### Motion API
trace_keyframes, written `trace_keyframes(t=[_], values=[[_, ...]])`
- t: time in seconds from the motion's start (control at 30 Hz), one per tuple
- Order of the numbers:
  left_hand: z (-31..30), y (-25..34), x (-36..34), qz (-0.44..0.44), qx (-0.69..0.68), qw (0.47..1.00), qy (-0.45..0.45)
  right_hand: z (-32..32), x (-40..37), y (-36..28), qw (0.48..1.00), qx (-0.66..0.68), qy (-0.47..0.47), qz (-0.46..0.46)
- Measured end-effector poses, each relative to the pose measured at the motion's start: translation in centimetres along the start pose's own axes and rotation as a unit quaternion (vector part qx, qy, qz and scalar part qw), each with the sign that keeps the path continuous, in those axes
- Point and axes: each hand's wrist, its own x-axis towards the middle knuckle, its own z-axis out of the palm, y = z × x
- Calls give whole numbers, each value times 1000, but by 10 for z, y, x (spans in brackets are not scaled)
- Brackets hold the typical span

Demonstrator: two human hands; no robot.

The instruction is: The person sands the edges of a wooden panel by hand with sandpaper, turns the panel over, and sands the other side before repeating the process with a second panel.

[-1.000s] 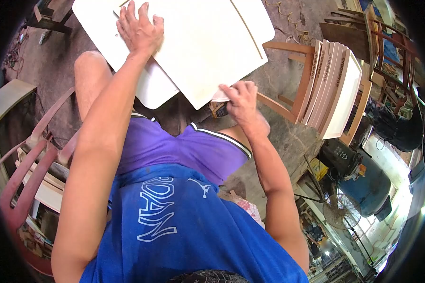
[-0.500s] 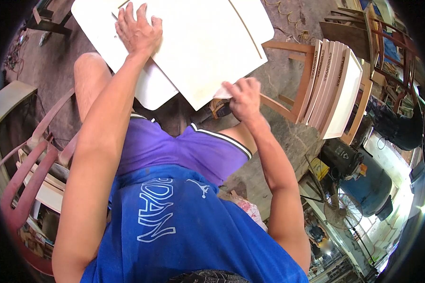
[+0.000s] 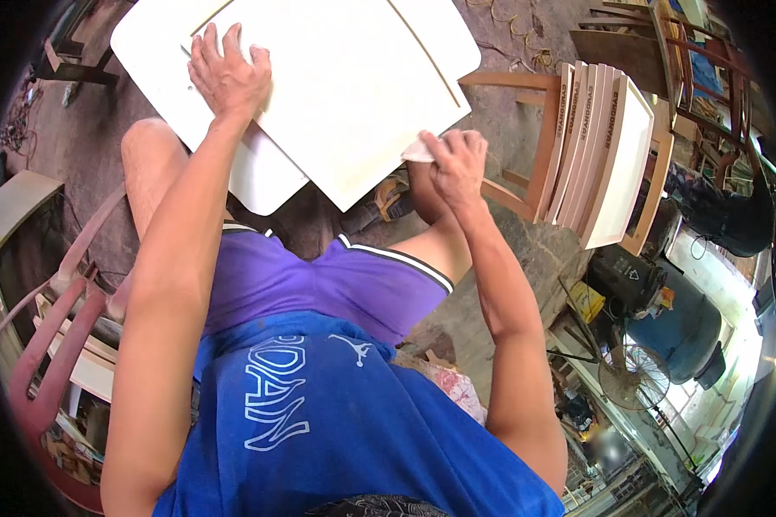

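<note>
A white flat panel (image 3: pixel 353 95) with a narrow groove near its edge lies turned at an angle on a larger white board (image 3: pixel 151 43) with rounded corners. My left hand (image 3: pixel 231 76) rests on the panel's left side, fingers spread, palm down. Between the thumb and fingers of my right hand (image 3: pixel 459 168) is a small folded white sheet (image 3: pixel 419 150), perhaps sandpaper. It meets the panel's near right edge, close to the right corner. The sheet's far side is hidden.
Several white-faced panels (image 3: pixel 616 159) stand stacked on a wooden chair frame (image 3: pixel 539 146) at the right. A reddish chair back (image 3: pixel 56 340) stands close at the left. Beyond are a fan (image 3: pixel 634 376), a dark bin (image 3: pixel 621 277) and piled wooden chairs (image 3: pixel 707 77).
My right hand has slid with the white sheet along the panel's near edge toward the right corner. The left hand stays on the panel. The whole view has shifted slightly.
</note>
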Motion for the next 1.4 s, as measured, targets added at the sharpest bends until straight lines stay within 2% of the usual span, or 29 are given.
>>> trace_keyframes(t=[0.03, 0.1, 0.23, 0.3, 0.4, 0.63, 0.8, 0.97, 1.03, 1.3, 1.4], values=[[-1, 0, 0, 2, 0, 1000, 1, 1, -2, 0, 1000, 0, 2, 1], [-1, 0, 1, 0, 8, 1000, -1, 2, -9, 5, 997, -3, 3, -72], [1, -1, 1, 3, 15, 1000, 0, 5, 4, 27, 998, -56, 4, -17], [0, -1, 2, 2, 24, 1000, -8, 3, 4, 29, 998, -50, 2, -35], [-2, 2, 2, -10, 23, 1000, -11, 2, 9, 49, 997, -75, 12, -6], [-4, 2, 2, -8, 23, 1000, -15, 3, 11, 65, 994, -104, 22, 1], [-3, 0, 4, -6, 22, 1000, -9, 2, 5, 56, 998, -53, 12, -20], [-4, 7, 3, -14, 63, 998, -4, -5, 9, 70, 998, -64, 1, -5], [-3, 3, 4, -14, 40, 999, -1, -2, 12, 70, 999, -31, 7, -30], [-3, 4, 3, -10, 51, 999, -1, 3, 17, 73, 1000, -31, 2, -2], [-4, 4, 7, -8, 40, 999, -3, 3, 13, 66, 1000, 18, 12, -4]])
